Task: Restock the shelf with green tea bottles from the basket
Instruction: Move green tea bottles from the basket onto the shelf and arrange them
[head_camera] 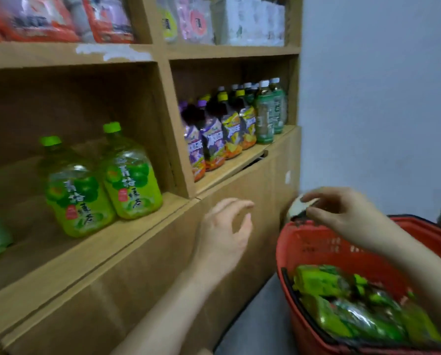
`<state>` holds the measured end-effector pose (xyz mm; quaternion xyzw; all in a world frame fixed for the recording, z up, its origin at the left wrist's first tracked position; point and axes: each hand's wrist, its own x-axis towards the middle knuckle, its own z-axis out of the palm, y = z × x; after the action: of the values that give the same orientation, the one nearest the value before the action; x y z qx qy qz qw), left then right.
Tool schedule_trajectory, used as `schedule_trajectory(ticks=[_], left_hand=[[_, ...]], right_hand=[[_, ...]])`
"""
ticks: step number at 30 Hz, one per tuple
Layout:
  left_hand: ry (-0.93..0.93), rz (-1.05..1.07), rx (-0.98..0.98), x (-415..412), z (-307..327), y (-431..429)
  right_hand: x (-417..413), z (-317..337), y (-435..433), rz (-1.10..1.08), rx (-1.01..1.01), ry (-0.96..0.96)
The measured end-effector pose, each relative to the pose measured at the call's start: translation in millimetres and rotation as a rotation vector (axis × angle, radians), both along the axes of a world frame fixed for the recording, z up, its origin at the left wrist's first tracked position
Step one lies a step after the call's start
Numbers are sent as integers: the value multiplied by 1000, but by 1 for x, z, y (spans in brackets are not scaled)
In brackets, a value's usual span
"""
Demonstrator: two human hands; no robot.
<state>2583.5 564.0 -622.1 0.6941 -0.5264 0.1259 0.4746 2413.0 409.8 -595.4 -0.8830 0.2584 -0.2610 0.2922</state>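
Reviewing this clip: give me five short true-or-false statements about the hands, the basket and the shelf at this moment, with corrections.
1. Two green-capped bottles stand in the left shelf bay. True.
2. The basket is blue. False: it is red.
3. The left hand grips a bottle. False: it is open and empty, in front of the cabinet.
4. The right hand pinches something at the basket's far rim. True; the item is too blurred to identify.
5. The basket is empty. False: green packages lie inside.
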Motion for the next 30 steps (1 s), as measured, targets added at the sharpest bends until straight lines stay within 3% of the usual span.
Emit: schedule_trajectory(ticks=[5, 8, 12, 15, 17, 19, 21, 23, 27, 30], left_hand=[[245, -192, 281, -43, -60, -80], [283, -234, 486, -60, -96, -125], [146, -206, 831, -71, -150, -187], [49, -172, 1198, -71, -198, -226], [17, -270, 1500, -77, -231, -238], [-191, -376, 1733, -88, -258, -238], [-427, -414, 1759, -98, -270, -235], [-530, -432, 1674, -96, -266, -240], [-481, -431, 1482, -81, -236, -249], [-278, -454, 1262, -78, -206, -252]], right_hand=[[-69, -72, -61, -232, 75, 144], [-98, -115, -87, -302, 187, 259], [-121, -154, -106, -372, 319, 328], [-122, -170, -114, -381, 369, 364], [-116, -178, -121, -376, 376, 392], [-107, -185, -127, -354, 380, 433], [-98, -191, -132, -323, 366, 464], [-92, -194, -136, -326, 387, 479], [-101, -211, -147, -525, 559, 472], [-107, -218, -152, -641, 896, 297]])
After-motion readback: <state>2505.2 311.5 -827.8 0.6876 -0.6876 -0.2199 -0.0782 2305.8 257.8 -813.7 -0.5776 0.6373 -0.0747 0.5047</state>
